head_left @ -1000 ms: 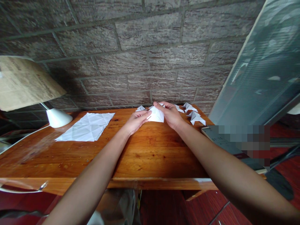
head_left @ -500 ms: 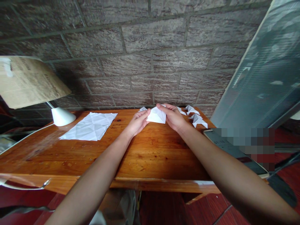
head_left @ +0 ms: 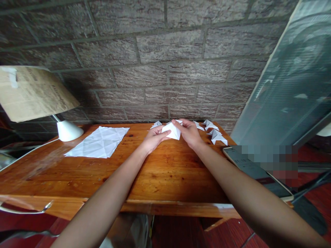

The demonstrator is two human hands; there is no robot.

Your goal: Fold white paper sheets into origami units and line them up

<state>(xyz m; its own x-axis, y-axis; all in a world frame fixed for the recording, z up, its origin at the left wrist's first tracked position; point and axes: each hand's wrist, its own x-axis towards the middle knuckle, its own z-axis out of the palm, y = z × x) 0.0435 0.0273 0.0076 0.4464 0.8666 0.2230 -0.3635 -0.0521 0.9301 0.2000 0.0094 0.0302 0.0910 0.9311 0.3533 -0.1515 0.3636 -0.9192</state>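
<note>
Both my hands meet at the far middle of a wooden table (head_left: pixel 160 175), pinching one folded white paper piece (head_left: pixel 171 131). My left hand (head_left: pixel 153 138) grips its left side with closed fingers. My right hand (head_left: pixel 189 132) holds its top and right side, fingers curled over it. A flat creased white sheet (head_left: pixel 99 142) lies to the left. Several small folded white paper shapes (head_left: pixel 216 135) sit behind and to the right of my hands, near the brick wall.
A white lamp base (head_left: pixel 67 130) stands at the back left under a brown cardboard shade (head_left: pixel 33 92). A phone (head_left: pixel 256 170) lies at the table's right edge. A glass panel (head_left: pixel 289 79) leans at the right. The brick wall (head_left: pixel 165 58) rises directly behind.
My hands have pressed the paper piece smaller and narrower between them and lowered it slightly toward the table. The view has tilted down a little.
</note>
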